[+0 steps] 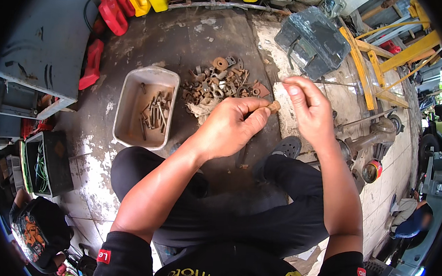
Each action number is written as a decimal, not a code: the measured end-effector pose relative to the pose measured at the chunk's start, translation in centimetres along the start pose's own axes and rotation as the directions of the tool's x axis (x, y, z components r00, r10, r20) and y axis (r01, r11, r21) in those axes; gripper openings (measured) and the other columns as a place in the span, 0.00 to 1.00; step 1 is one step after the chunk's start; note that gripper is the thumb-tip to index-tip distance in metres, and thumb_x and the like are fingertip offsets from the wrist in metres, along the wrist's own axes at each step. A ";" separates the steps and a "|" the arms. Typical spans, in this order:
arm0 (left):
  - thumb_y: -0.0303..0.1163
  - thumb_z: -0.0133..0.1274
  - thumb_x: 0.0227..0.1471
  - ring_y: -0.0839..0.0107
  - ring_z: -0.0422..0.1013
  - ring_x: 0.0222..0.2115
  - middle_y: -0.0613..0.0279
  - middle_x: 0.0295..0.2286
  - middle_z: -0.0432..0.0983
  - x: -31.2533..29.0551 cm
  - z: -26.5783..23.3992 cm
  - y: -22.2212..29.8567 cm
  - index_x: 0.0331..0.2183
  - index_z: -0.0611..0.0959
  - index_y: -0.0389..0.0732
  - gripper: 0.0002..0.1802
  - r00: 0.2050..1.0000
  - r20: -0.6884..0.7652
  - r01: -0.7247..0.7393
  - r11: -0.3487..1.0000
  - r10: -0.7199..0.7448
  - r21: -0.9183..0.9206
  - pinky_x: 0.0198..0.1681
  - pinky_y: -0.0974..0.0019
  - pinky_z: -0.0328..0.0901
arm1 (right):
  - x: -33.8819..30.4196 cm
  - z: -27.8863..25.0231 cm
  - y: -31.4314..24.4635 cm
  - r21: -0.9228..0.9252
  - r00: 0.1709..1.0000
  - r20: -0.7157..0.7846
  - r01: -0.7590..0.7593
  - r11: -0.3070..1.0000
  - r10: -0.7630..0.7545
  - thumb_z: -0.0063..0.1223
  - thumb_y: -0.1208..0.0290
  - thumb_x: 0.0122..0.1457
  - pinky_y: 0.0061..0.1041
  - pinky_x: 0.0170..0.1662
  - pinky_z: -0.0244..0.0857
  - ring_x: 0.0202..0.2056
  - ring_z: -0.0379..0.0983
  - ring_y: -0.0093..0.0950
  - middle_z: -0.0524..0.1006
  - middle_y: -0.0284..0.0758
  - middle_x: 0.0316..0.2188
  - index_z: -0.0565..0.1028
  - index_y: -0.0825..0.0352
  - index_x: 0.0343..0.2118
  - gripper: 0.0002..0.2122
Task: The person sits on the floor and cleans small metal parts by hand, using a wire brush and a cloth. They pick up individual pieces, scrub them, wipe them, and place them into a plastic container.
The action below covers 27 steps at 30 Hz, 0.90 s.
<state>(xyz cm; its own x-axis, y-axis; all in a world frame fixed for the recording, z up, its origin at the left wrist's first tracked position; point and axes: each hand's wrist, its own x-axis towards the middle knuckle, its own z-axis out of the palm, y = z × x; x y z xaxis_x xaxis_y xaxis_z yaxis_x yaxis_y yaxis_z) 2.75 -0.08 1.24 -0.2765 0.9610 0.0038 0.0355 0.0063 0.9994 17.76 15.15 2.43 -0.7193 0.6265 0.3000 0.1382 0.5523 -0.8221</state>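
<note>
Pinched between the thumb and forefinger of my left hand (227,125) is a short rusty bolt (273,107), its outer end pointing toward my right hand. My right hand (310,109) is raised just beyond it, apart from the bolt, with thumb and fingertips closed together; whatever they hold is too small to make out. Past my left hand, a heap of rusty nuts, washers and other hardware (217,82) lies on the dark floor. A crumpled pale cloth (201,109) sits at its near edge. To the left stands a grey rectangular tub (121,112) with several bolts (156,114) inside.
A dark plastic case (313,42) lies at the far right beside a yellow metal frame (359,68). Metal vehicle parts (375,137) rest on the right-hand tiles. Red and yellow jugs (113,15) line the back left near a grey cabinet (39,41). Two people are nearby.
</note>
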 end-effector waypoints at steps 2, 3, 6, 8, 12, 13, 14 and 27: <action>0.35 0.51 0.62 0.77 0.71 0.30 0.57 0.29 0.79 0.0 -0.2 0.2 0.46 0.81 0.32 0.17 1.000 -0.003 -0.008 1.000 0.008 0.009 0.37 0.67 0.68 | -0.3 -0.4 -1.0 0.107 0.998 0.036 -0.053 0.993 0.049 0.53 0.69 0.66 0.24 0.46 0.70 0.42 0.78 0.25 0.81 0.37 0.41 0.77 0.70 0.46 0.11; 0.35 0.51 0.62 0.77 0.70 0.30 0.58 0.29 0.79 0.3 -0.5 0.1 0.46 0.81 0.32 0.17 0.999 -0.012 -0.029 0.999 0.030 0.044 0.37 0.67 0.68 | -0.5 -0.3 -1.1 0.093 0.998 0.055 -0.018 0.996 0.013 0.54 0.69 0.66 0.24 0.46 0.71 0.42 0.77 0.24 0.81 0.37 0.41 0.77 0.70 0.46 0.11; 0.35 0.51 0.63 0.78 0.69 0.30 0.59 0.28 0.78 0.3 -0.6 0.0 0.46 0.81 0.33 0.17 0.998 -0.019 -0.054 0.997 0.055 0.063 0.37 0.67 0.68 | -1.1 0.0 -1.7 0.111 0.996 0.086 0.025 0.994 -0.034 0.57 0.70 0.64 0.24 0.44 0.71 0.41 0.77 0.24 0.81 0.37 0.40 0.77 0.70 0.46 0.11; 0.35 0.51 0.63 0.78 0.69 0.30 0.60 0.28 0.78 0.3 -0.6 0.0 0.46 0.81 0.33 0.17 0.999 -0.015 -0.044 0.997 0.045 0.055 0.37 0.67 0.68 | -1.3 0.0 -2.0 0.194 0.996 0.085 -0.027 0.981 0.010 0.59 0.71 0.62 0.24 0.42 0.71 0.39 0.78 0.25 0.81 0.37 0.38 0.78 0.69 0.46 0.12; 0.37 0.51 0.64 0.81 0.67 0.31 0.66 0.29 0.77 0.3 -0.6 0.3 0.48 0.80 0.31 0.20 0.999 0.011 -0.031 0.999 0.031 0.042 0.37 0.71 0.66 | -1.1 -0.5 -2.5 -0.011 0.974 0.155 0.168 0.986 -0.164 0.62 0.72 0.59 0.25 0.37 0.71 0.34 0.78 0.29 0.81 0.37 0.35 0.80 0.67 0.43 0.11; 0.38 0.51 0.64 0.83 0.66 0.32 0.69 0.30 0.77 0.2 -0.7 0.3 0.48 0.80 0.30 0.21 0.999 0.020 -0.036 0.999 0.035 0.035 0.38 0.73 0.66 | -0.9 -0.9 -3.0 -0.093 0.970 0.182 0.182 0.979 -0.163 0.63 0.72 0.58 0.25 0.36 0.71 0.33 0.78 0.29 0.81 0.37 0.35 0.80 0.67 0.43 0.10; 0.38 0.51 0.64 0.83 0.66 0.32 0.69 0.30 0.77 0.2 -0.7 0.3 0.48 0.80 0.30 0.21 1.000 0.017 -0.013 1.000 0.013 0.027 0.38 0.73 0.66 | -0.7 -1.3 -3.1 -0.174 0.965 0.210 0.197 0.965 -0.159 0.63 0.72 0.57 0.26 0.36 0.70 0.32 0.78 0.30 0.81 0.37 0.34 0.81 0.67 0.42 0.10; 0.38 0.51 0.64 0.84 0.66 0.32 0.70 0.29 0.76 0.1 -0.5 0.5 0.48 0.81 0.31 0.20 1.000 -0.004 -0.001 0.997 0.001 0.074 0.37 0.73 0.65 | -0.5 0.2 -3.0 -0.197 0.985 0.073 0.166 0.966 -0.155 0.61 0.70 0.60 0.26 0.35 0.70 0.32 0.77 0.30 0.79 0.38 0.32 0.80 0.68 0.44 0.12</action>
<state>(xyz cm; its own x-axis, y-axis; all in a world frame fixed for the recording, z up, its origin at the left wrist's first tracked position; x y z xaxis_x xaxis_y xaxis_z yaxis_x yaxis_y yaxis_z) 2.21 -0.10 1.75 -0.2808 0.9598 0.0051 0.1066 0.0259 0.9940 17.57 13.07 4.60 -0.7799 0.4915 0.3875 0.1476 0.7461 -0.6493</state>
